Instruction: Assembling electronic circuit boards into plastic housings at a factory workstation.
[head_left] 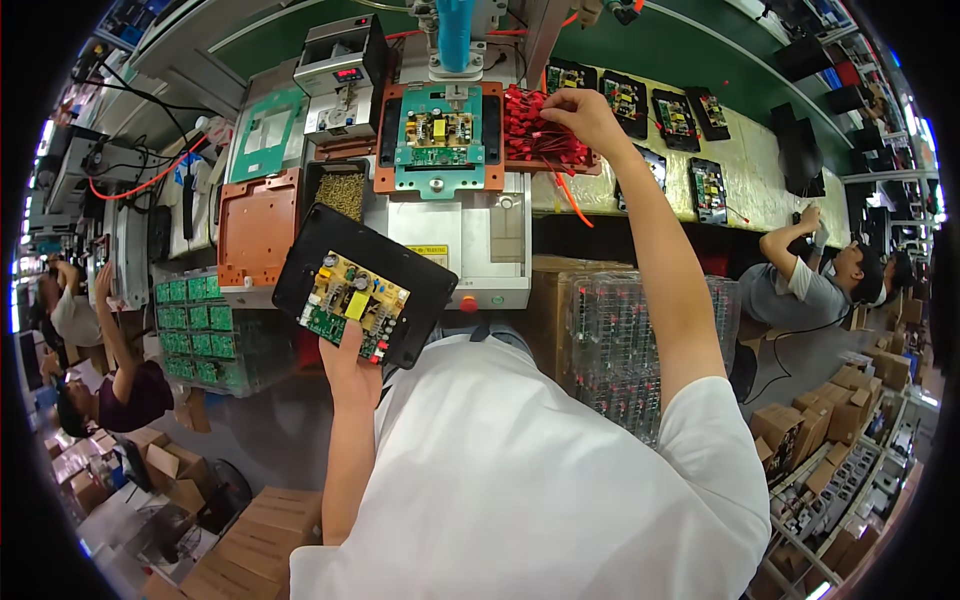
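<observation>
My left hand (350, 367) grips the lower edge of a black plastic housing (410, 265), held tilted in front of my body. A circuit board (358, 305) with a yellow transformer and capacitors lies in this housing. My right hand (585, 112) reaches forward to a heap of red wire leads (525, 130), thumb and fingertips pinched together at its upper right side. Whatever is between those fingertips is too small to make out. Left of the heap, another circuit board (437, 128) sits in a teal and orange fixture (437, 183) beneath a blue cylinder (455, 35).
A screw feeder (342, 85) and a tray of brass screws (340, 192) stand left of the fixture. Several black housings with boards (675, 118) lie on the bench at right. Stacked clear trays (620, 340) stand below. A co-worker (815, 275) sits at far right.
</observation>
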